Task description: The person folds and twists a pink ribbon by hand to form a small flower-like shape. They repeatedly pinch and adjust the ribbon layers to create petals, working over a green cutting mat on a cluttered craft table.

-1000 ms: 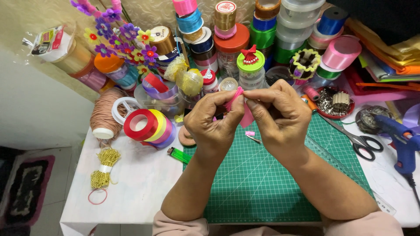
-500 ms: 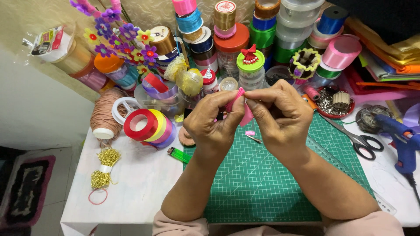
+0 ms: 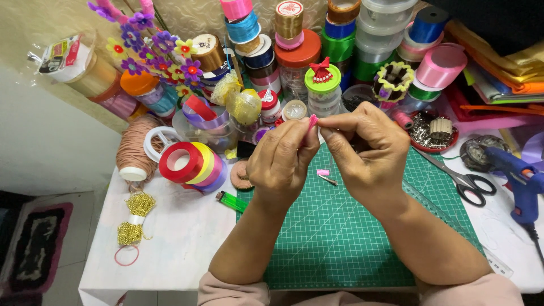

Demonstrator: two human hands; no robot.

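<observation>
My left hand and my right hand meet above the far edge of the green cutting mat. Together their fingertips pinch a small piece of pink ribbon, folded narrow between thumbs and forefingers. Most of the ribbon is hidden by the fingers. On the mat just below the hands lie a tiny pink scrap and a thin metal pin.
Ribbon rolls, a cord spool, jars and a flower bunch crowd the back of the white table. A green lighter lies left of the mat. Scissors and a blue glue gun sit right; gold bead chain left.
The hands have stayed in the same place; only the fingers shift slightly on the pink ribbon.
</observation>
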